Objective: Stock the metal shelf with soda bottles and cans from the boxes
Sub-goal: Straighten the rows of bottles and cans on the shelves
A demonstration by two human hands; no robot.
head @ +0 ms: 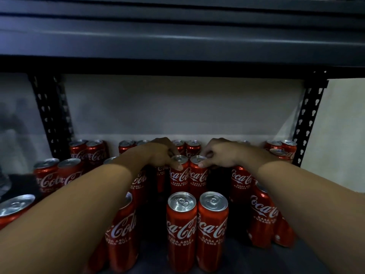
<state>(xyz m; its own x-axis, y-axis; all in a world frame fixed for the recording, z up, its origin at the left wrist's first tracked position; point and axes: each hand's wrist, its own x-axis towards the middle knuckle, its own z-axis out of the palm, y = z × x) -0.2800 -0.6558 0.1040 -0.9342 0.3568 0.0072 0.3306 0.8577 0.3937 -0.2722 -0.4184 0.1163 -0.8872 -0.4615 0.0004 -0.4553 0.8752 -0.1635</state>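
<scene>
Now your left hand [162, 155] grips the top of one red can [178, 175], and your right hand [217, 156] pinches the top of its touching neighbour can [198, 176]. Both stand mid-shelf [237, 260], just behind the front pair of cans [197, 230], with more cans either side.

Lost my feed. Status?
Left hand grips one red Coca-Cola can, right hand its neighbour. Both upright on dark metal shelf. Cans crowd round.

Red cans [181, 230] carry white script and silver tops, on a dark grey shelf [177, 44] with black posts [51, 115].
</scene>
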